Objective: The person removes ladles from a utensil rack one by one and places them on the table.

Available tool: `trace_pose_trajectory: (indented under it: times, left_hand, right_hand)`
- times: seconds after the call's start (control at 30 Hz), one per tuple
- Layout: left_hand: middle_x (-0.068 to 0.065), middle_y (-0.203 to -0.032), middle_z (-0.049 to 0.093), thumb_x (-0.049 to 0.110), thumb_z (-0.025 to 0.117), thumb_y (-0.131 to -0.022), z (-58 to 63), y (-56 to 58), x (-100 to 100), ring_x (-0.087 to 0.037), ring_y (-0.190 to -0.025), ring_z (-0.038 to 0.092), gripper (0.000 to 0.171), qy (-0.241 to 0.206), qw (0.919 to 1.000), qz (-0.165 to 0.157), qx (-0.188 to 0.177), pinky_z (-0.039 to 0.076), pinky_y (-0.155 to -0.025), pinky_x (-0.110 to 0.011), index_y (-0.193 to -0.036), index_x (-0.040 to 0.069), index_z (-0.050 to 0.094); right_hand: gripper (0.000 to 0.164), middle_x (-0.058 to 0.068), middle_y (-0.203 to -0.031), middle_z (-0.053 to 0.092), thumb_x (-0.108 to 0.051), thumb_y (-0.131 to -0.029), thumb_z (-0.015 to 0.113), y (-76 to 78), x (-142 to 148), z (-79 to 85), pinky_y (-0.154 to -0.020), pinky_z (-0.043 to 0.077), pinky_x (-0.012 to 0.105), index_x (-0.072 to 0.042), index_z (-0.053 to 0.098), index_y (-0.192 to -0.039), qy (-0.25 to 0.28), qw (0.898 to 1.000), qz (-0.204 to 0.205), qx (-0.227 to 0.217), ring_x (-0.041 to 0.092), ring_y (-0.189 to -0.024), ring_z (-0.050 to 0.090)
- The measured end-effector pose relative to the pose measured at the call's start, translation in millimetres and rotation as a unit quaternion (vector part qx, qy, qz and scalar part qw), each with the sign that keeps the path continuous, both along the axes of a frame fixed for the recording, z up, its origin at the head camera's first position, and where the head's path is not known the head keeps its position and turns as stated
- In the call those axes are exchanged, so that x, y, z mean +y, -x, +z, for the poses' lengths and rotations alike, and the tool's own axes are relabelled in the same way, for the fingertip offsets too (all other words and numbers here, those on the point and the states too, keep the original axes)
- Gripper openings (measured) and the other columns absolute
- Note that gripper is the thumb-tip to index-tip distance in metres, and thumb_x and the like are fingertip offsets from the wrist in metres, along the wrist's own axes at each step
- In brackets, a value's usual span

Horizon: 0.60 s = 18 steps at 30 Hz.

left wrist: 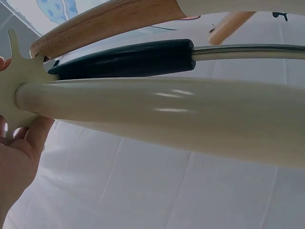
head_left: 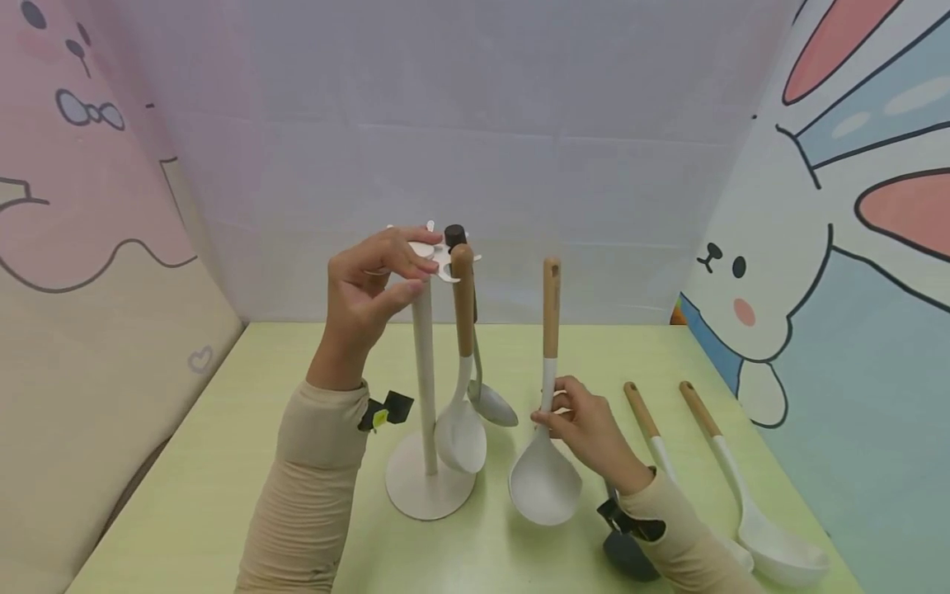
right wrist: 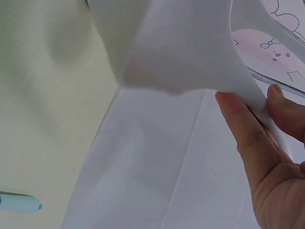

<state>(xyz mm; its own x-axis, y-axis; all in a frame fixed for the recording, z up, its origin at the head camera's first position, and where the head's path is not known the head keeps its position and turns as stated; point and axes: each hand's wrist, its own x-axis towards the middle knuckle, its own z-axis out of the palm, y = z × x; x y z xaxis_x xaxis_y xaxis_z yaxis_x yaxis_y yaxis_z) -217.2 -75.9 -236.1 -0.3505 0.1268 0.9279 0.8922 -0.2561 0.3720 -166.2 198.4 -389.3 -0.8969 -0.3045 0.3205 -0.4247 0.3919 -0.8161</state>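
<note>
My left hand [head_left: 374, 276] grips the hooked top plate [left wrist: 21, 78] of a white utensil stand [head_left: 423, 371] between fingers and thumb. From the stand hang a white ladle [head_left: 462, 437] with a wooden handle and a metal serving spoon [head_left: 493, 406] with a black handle [left wrist: 128, 59]. To the right of the stand, my right hand [head_left: 590, 425] pinches the white neck of a larger ladle [head_left: 545, 487]. That ladle is upright, its wooden handle pointing up and its bowl down. In the right wrist view, thumb and fingers [right wrist: 248, 133] press the neck from both sides.
On the right of the pale green table [head_left: 312, 363] lie two white utensils with wooden handles, one a ladle [head_left: 783, 549]; my right forearm partly covers the other [head_left: 660, 454]. A dark grey utensil [head_left: 629, 554] lies below my right wrist. Printed cloth walls [head_left: 475, 148] enclose the table.
</note>
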Motion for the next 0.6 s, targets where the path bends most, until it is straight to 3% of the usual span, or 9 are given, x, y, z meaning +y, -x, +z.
trace_pose_trajectory:
  times: [0.23,0.53,0.6]
  left_hand:
    - [0.004,-0.079,0.070,0.007,0.060,-0.074,-0.1,-0.4,-0.7,-0.023,-0.101,0.067,0.012,-0.012,0.9992,-0.027,-0.026,0.046,-0.102,-0.052,-0.067,-0.002,0.064]
    - [0.003,-0.078,0.071,0.003,0.058,-0.073,-0.2,2.2,-0.9,-0.023,-0.102,0.066,0.011,-0.021,0.9968,-0.066,-0.042,0.042,-0.105,-0.056,-0.067,0.004,0.067]
    - [0.003,-0.078,0.071,0.004,0.058,-0.073,-0.1,2.5,-1.1,-0.023,-0.102,0.066,0.011,-0.023,0.9960,-0.074,-0.044,0.041,-0.105,-0.057,-0.067,0.004,0.067]
  right_hand:
    - [0.026,0.019,-0.086,0.070,-0.001,-0.090,0.070,4.5,6.5,-7.3,-0.061,0.061,0.030,0.004,0.053,-0.109,-0.021,0.998,-0.002,-0.063,0.026,-0.072,0.073]
    - [0.027,0.012,-0.085,0.068,-0.004,-0.091,0.070,11.1,12.3,-18.6,-0.063,0.062,0.036,0.004,0.051,-0.108,-0.026,0.993,-0.004,-0.117,0.027,-0.074,0.071]
    - [0.031,0.011,-0.085,0.068,-0.012,-0.092,0.071,14.5,14.6,-24.6,-0.063,0.062,0.037,0.004,0.051,-0.109,-0.021,0.991,0.002,-0.131,0.025,-0.074,0.071]
